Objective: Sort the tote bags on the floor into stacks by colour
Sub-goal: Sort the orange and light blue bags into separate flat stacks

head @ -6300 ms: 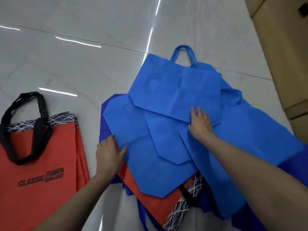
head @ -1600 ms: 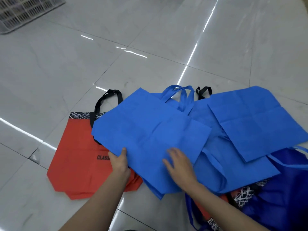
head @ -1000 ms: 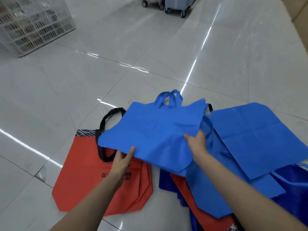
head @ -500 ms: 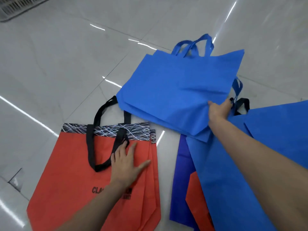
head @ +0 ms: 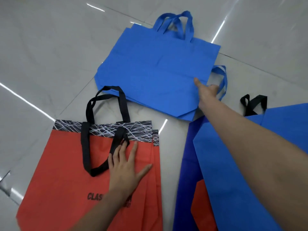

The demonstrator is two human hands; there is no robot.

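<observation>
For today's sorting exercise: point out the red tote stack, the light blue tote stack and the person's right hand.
red tote stack (head: 66,172), head view, red front panel.
light blue tote stack (head: 153,67), head view, top bag's middle.
right hand (head: 206,90), head view, back of hand.

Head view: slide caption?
Right hand sets light-blue bags on floor; left hand flat on red stack.

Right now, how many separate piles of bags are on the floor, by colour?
red pile: 1
light blue pile: 1
mixed pile (light blue, dark blue, red): 1
Total: 3 piles. The bags within each pile overlap too much to count.
</observation>
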